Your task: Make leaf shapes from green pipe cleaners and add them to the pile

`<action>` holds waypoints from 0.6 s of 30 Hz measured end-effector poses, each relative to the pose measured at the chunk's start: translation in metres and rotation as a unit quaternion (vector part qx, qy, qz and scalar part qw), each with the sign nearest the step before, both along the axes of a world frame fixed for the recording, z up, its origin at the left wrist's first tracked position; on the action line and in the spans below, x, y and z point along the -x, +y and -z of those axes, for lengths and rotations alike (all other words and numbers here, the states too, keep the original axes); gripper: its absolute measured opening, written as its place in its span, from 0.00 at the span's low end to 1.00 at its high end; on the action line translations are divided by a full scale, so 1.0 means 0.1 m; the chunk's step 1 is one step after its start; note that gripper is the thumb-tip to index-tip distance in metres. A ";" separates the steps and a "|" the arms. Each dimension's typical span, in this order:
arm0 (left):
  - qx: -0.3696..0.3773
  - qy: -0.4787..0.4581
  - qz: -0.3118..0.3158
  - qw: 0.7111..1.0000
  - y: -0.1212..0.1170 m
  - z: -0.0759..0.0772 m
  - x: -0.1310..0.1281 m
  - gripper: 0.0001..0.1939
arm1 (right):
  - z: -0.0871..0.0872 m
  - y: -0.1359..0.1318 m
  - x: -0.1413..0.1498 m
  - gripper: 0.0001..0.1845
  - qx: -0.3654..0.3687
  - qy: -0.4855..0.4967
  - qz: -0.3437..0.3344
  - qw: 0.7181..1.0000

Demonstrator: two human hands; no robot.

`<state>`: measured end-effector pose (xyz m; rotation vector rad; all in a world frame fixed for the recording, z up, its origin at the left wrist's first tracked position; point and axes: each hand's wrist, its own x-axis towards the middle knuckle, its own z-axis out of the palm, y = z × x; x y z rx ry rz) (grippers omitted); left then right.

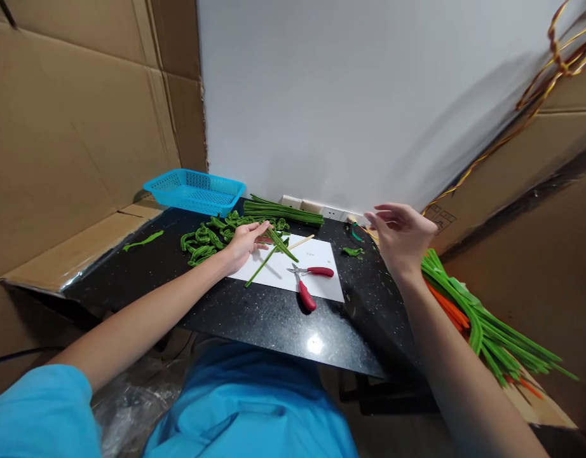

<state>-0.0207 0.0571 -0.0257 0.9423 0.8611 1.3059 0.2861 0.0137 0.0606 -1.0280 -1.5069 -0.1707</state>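
Observation:
My left hand (pixel 248 245) is closed with its thumb and fingers pinching green pipe cleaners (pixel 282 245) above a white sheet of paper (pixel 324 254). One strand slants down to the right, another down to the left. Raised over the right side of the table is my right hand (pixel 402 232), its fingers loosely curled and the thumb apart; nothing shows in it. Red-handled pliers (pixel 305 286) lie spread on the paper's front edge. Beside my left hand is a heap of bent green pipe cleaner pieces (pixel 210 238). A thin wooden stick (pixel 302 242) rests on the paper.
Behind the heap stands a blue plastic basket (pixel 197 197), near a bundle of straight green pipe cleaners (pixel 283 212). Green and orange pipe cleaners (pixel 483 318) lie at the right. Cardboard walls (pixel 78 108) flank the black table (pixel 255 318). Power sockets (pixel 333 214) line the back wall.

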 end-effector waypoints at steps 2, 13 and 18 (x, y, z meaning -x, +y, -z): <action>0.012 -0.023 0.003 1.000 0.01 -0.01 0.01 0.07 | 0.10 0.25 -0.06 0.08 -0.003 -0.082 0.054 0.995; 0.026 -0.056 0.017 0.998 -0.02 -0.08 -0.07 0.04 | 0.76 0.18 0.21 0.24 0.040 -0.256 -0.039 0.965; 0.041 -0.075 0.026 0.996 -0.08 -0.12 -0.10 0.04 | 0.73 0.07 0.38 0.25 0.072 -0.251 -0.100 0.960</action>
